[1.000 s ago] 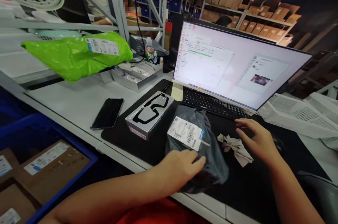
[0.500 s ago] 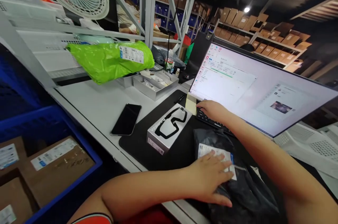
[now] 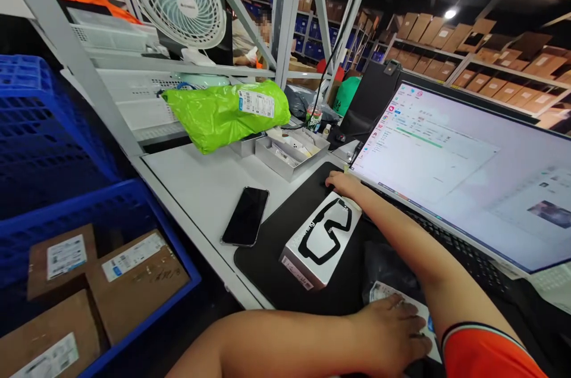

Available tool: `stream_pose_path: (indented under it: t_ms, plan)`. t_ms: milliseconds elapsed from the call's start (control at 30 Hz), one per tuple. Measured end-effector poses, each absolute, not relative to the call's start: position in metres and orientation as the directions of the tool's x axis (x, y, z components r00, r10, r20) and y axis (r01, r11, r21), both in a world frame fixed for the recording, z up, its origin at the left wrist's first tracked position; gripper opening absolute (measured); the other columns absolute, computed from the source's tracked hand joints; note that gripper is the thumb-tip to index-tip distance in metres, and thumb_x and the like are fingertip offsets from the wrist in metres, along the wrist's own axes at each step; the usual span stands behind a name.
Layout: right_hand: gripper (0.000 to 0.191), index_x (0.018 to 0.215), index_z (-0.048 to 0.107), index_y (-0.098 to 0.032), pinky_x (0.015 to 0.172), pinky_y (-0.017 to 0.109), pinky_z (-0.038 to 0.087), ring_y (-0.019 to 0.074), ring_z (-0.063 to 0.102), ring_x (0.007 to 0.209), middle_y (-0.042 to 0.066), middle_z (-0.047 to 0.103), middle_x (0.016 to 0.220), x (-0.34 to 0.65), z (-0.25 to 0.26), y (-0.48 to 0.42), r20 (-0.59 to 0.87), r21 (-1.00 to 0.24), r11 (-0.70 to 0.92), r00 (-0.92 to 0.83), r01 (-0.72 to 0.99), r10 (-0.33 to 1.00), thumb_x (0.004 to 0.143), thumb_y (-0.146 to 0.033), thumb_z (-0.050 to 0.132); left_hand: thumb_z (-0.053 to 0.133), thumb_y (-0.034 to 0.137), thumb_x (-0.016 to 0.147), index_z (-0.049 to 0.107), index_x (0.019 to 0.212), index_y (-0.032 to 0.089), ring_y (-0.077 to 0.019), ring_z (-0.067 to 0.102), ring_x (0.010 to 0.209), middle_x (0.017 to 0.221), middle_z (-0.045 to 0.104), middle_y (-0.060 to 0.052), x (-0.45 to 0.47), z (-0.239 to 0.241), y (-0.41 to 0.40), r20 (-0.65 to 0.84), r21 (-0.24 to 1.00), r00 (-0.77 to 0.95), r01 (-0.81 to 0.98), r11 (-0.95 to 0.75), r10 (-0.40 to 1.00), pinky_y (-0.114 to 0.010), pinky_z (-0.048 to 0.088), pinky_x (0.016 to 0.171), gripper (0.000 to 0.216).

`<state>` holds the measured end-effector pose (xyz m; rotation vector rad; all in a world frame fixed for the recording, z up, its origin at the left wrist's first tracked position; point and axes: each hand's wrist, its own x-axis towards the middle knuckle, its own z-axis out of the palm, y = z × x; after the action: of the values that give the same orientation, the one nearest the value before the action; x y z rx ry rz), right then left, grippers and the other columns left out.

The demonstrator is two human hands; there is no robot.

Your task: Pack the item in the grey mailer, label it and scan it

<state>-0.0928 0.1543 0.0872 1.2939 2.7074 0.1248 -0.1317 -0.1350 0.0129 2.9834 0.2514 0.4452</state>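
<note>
The left hand [image 3: 395,336] lies palm down on the shipping label [image 3: 382,293] of a dark grey poly bag [image 3: 383,256], which rests on the black mat [image 3: 267,247] at the near edge of the table [image 3: 200,182]. Its fingers [image 3: 413,312] are extended and flat, pressing on the bag without closing around it. The right hand [image 3: 342,183] reaches across above the bag to the far end of the white goggle box [image 3: 321,238], just beside the lower left corner of the monitor [image 3: 468,170]. Whether its fingers are spread or closed cannot be told, as they point away from the camera. The white goggle box lies flat on the mat, just left of the bag. A black phone [image 3: 245,224] lies face up on the bare table, near the left edge of the mat. Behind it stands a grey tray [image 3: 292,167], with a green poly bag [image 3: 223,113] resting partly on its left end. A keyboard [image 3: 468,253] sits under the monitor. A blue crate [image 3: 147,202] left of the table holds labelled cardboard parcels [image 3: 129,283].
</note>
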Motion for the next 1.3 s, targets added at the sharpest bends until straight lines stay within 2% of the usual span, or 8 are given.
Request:
stream_pose_path:
  t_ms: [133, 267, 433, 600, 767, 867, 1200, 1300]
  plan:
    - [0.022, 0.091, 0.071, -0.019, 0.087, 0.028, 0.047, 0.0221, 0.063, 0.109, 0.009, 0.067, 0.116, -0.089, 0.087, 0.154, -0.065, 0.078, 0.648, -0.645, 0.758, 0.762, 0.078, -0.003, 0.067, 0.056, 0.069, 0.095, 0.053, 0.145, 0.006, -0.0343, 0.035, 0.152, 0.155, 0.051, -0.020, -0.135, 0.016, -0.132, 0.293, 0.211, 0.923, 0.191, -0.959, 0.249, -0.050, 0.022, 0.128, 0.080]
    - [0.018, 0.112, 0.063, -0.018, 0.096, 0.033, 0.045, 0.0233, 0.061, 0.111, 0.011, 0.067, 0.117, -0.070, 0.101, 0.141, 0.091, -0.009, 0.599, -0.596, 0.801, 0.798, 0.094, -0.017, 0.058, 0.057, 0.070, 0.094, 0.048, 0.152, 0.008, -0.0350, 0.021, 0.158, 0.166, 0.034, -0.020, -0.139, 0.016, -0.128, 0.237, 0.321, 0.905, 0.271, -0.908, 0.354, -0.054, 0.013, 0.130, 0.085]
    - [0.021, 0.114, 0.053, -0.021, 0.079, 0.035, 0.052, 0.0203, 0.063, 0.080, 0.003, 0.064, 0.085, -0.035, 0.137, 0.086, 0.554, -0.581, 0.510, -0.151, 0.635, 0.819, 0.103, -0.038, 0.048, 0.060, 0.076, 0.089, 0.044, 0.156, 0.009, -0.0374, 0.019, 0.159, 0.166, 0.032, -0.022, -0.138, 0.007, -0.124, 0.122, 0.346, 0.922, 0.308, -0.887, 0.368, -0.055, 0.011, 0.130, 0.096]
    - [0.034, 0.110, 0.060, -0.024, 0.043, 0.022, 0.032, 0.0079, 0.040, 0.049, -0.004, 0.051, 0.076, 0.009, 0.140, -0.038, 0.240, -0.969, 0.241, -0.021, 0.054, 0.970, 0.093, -0.053, 0.063, 0.066, 0.071, 0.089, 0.045, 0.157, 0.021, -0.0399, 0.017, 0.159, 0.169, 0.026, -0.021, -0.134, 0.000, -0.122, 0.099, 0.384, 0.921, 0.315, -0.868, 0.377, -0.060, 0.010, 0.129, 0.086]
    - [0.047, 0.117, 0.057, -0.025, 0.046, 0.022, 0.043, 0.0100, 0.053, 0.058, -0.001, 0.065, 0.088, 0.045, 0.072, -0.154, -0.106, -0.956, -0.050, 0.180, -0.289, 0.978, 0.074, -0.028, 0.077, 0.071, 0.066, 0.087, 0.049, 0.154, 0.029, -0.0447, 0.014, 0.158, 0.171, 0.020, -0.020, -0.130, 0.001, -0.118, 0.040, 0.389, 0.935, 0.311, -0.867, 0.353, -0.069, 0.010, 0.125, 0.080]
    - [0.053, 0.123, 0.047, -0.032, 0.050, 0.024, 0.049, 0.0109, 0.059, 0.058, -0.004, 0.070, 0.094, 0.064, 0.023, -0.185, 0.017, -0.965, 0.122, 0.408, -0.233, 0.913, 0.079, -0.033, 0.078, 0.074, 0.062, 0.087, 0.049, 0.154, 0.030, -0.0458, 0.013, 0.158, 0.171, 0.020, -0.020, -0.129, 0.005, -0.123, -0.010, 0.348, 0.931, 0.346, -0.871, 0.366, -0.069, 0.014, 0.124, 0.078]
    - [0.031, 0.100, 0.064, -0.023, 0.067, 0.034, 0.061, 0.0197, 0.073, 0.071, 0.004, 0.076, 0.083, 0.089, -0.007, -0.201, 0.176, -0.949, 0.238, 0.278, -0.206, 0.944, 0.081, -0.044, 0.077, 0.061, 0.038, 0.102, 0.069, 0.130, 0.015, -0.0320, 0.061, 0.130, 0.136, 0.068, -0.016, -0.127, 0.042, -0.131, 0.096, 0.054, 0.901, 0.419, -0.907, 0.422, -0.050, 0.045, 0.116, 0.037]
    - [0.036, 0.103, 0.061, -0.027, 0.075, 0.034, 0.062, 0.0181, 0.074, 0.075, 0.001, 0.078, 0.089, 0.091, 0.007, -0.211, 0.280, -0.943, 0.322, 0.326, -0.084, 0.903, 0.077, -0.035, 0.085, 0.059, 0.025, 0.101, 0.066, 0.133, 0.014, -0.0332, 0.048, 0.144, 0.149, 0.057, -0.017, -0.107, 0.059, -0.110, 0.256, -0.030, 0.848, 0.486, -0.873, 0.464, -0.050, 0.035, 0.123, 0.034]
